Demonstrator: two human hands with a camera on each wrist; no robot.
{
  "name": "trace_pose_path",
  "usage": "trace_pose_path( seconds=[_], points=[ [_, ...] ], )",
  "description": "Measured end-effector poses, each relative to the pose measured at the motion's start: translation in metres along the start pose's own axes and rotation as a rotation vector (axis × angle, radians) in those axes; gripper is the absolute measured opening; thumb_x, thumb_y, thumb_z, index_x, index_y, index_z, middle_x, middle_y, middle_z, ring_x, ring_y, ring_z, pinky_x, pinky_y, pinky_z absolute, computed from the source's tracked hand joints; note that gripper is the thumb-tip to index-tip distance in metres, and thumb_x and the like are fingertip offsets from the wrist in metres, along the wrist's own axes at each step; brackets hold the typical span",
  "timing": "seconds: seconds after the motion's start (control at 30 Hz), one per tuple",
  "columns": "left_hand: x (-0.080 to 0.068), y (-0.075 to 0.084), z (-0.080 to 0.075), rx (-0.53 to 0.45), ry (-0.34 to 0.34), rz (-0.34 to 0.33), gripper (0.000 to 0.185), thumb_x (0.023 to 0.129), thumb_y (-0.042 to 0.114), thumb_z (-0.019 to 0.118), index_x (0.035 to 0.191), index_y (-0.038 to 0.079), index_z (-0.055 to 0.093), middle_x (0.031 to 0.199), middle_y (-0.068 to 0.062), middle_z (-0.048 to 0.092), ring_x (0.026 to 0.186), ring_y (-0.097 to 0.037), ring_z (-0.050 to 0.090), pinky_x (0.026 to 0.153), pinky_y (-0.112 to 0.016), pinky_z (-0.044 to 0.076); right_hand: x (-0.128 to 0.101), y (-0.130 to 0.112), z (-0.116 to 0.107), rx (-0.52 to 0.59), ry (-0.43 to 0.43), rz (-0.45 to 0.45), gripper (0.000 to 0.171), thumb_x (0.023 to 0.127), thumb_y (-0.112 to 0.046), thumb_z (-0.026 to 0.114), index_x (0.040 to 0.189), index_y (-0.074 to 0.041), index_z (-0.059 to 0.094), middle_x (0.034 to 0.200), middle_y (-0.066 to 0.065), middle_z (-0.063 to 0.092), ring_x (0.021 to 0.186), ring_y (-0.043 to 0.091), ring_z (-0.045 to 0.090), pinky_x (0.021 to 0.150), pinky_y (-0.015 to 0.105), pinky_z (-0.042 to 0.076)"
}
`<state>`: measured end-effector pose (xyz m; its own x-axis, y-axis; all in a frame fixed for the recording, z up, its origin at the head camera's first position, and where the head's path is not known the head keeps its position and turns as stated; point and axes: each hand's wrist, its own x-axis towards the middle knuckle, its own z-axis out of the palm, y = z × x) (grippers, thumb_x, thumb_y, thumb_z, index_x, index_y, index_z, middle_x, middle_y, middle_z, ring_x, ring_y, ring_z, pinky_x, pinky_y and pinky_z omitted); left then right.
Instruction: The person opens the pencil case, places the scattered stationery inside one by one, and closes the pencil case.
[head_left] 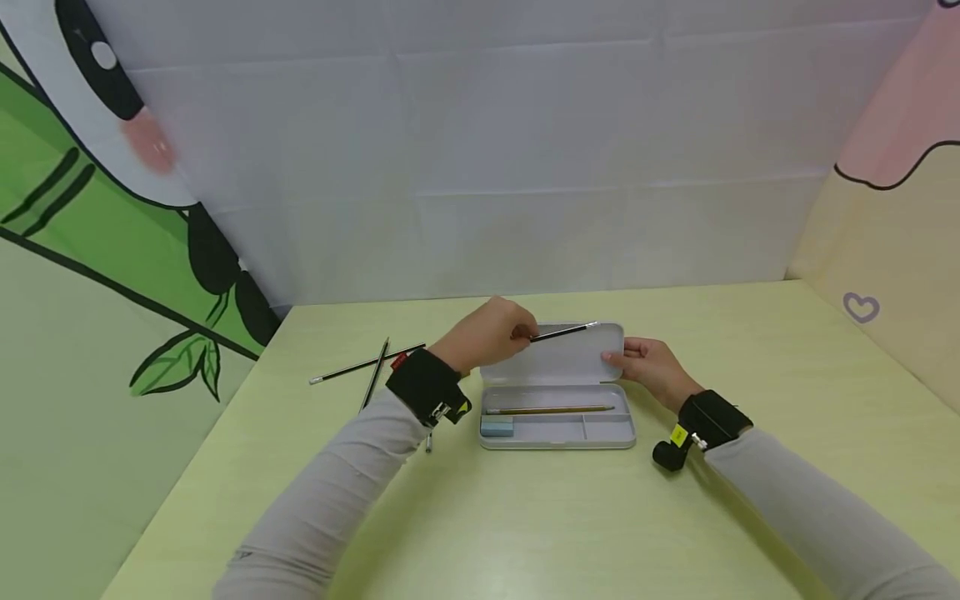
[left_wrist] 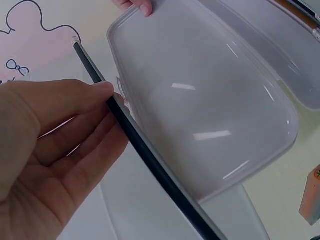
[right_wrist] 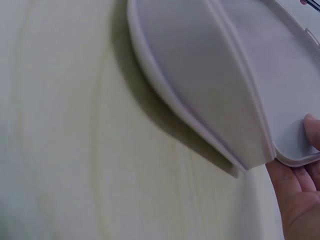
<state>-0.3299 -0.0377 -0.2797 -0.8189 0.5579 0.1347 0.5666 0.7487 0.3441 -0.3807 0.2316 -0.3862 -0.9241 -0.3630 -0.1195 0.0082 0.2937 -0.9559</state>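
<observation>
Well, the left sleeve (head_left: 345,492) partly hides loose pencils (head_left: 378,361) near the case (head_left: 547,428)

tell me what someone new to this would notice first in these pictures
Probably the open pencil case on the pale table, its lid gripped at the right edge by the right hand. Next comes the dark pencil that the left hand pinches near the lid. The big cartoon face at the head view's upper left also stands out.
</observation>
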Motion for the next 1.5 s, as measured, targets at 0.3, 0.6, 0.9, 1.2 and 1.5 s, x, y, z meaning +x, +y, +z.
trace_pose_path(
  seconds=[0.3, 0.6, 0.9, 1.2, 1.5],
  points=[
    [0.008, 0.009, 0.015, 0.035, -0.049, 0.026, 0.018, 0.09, 0.001, 0.06, 0.102, 0.004, 0.074, 0.099, -0.008, 0.073, 0.082, -0.014, 0.061, 0.077, -0.025, 0.052, 0.0, -0.001, 0.001, 0.01, 0.007, -0.003, 0.055, 0.094, -0.02, 0.062, 0.136, 0.011, 0.046, 0.125, 0.012, 0.065, 0.086, -0.008, 0.061, 0.081, 0.015, 0.053],
    [0.01, 0.009, 0.041, 0.033, -0.098, 0.063, 0.015, 0.089, 0.001, 0.062, 0.099, 0.001, 0.074, 0.097, -0.01, 0.073, 0.085, -0.018, 0.066, 0.076, -0.027, 0.053, -0.002, -0.001, 0.003, 0.01, 0.012, -0.006, 0.052, 0.093, -0.014, 0.061, 0.136, 0.01, 0.046, 0.129, 0.016, 0.061, 0.087, -0.008, 0.061, 0.081, 0.015, 0.053],
    [0.011, 0.005, 0.068, 0.076, -0.137, 0.109, 0.013, 0.086, 0.002, 0.067, 0.095, 0.004, 0.076, 0.094, -0.008, 0.075, 0.086, -0.016, 0.069, 0.077, -0.023, 0.054, -0.001, -0.002, 0.003, -0.004, -0.002, -0.013, 0.054, 0.095, -0.021, 0.061, 0.137, 0.009, 0.046, 0.138, 0.027, 0.051, 0.09, -0.006, 0.06, 0.083, 0.017, 0.053],
    [0.006, 0.005, 0.074, 0.084, -0.159, 0.088, 0.014, 0.086, 0.002, 0.067, 0.096, 0.004, 0.076, 0.094, -0.008, 0.075, 0.086, -0.017, 0.069, 0.077, -0.023, 0.054, -0.001, -0.003, 0.004, -0.011, -0.001, 0.004, 0.054, 0.095, -0.022, 0.06, 0.138, 0.008, 0.046, 0.14, 0.029, 0.048, 0.092, -0.005, 0.061, 0.086, 0.019, 0.054],
    [0.002, 0.002, 0.075, 0.07, -0.149, 0.071, 0.013, 0.086, 0.002, 0.066, 0.096, 0.003, 0.075, 0.094, -0.01, 0.074, 0.087, -0.018, 0.069, 0.078, -0.025, 0.055, -0.001, -0.004, 0.005, -0.009, 0.003, 0.015, 0.054, 0.095, -0.023, 0.06, 0.138, 0.007, 0.046, 0.14, 0.027, 0.049, 0.094, -0.004, 0.061, 0.087, 0.019, 0.054]
  ],
)
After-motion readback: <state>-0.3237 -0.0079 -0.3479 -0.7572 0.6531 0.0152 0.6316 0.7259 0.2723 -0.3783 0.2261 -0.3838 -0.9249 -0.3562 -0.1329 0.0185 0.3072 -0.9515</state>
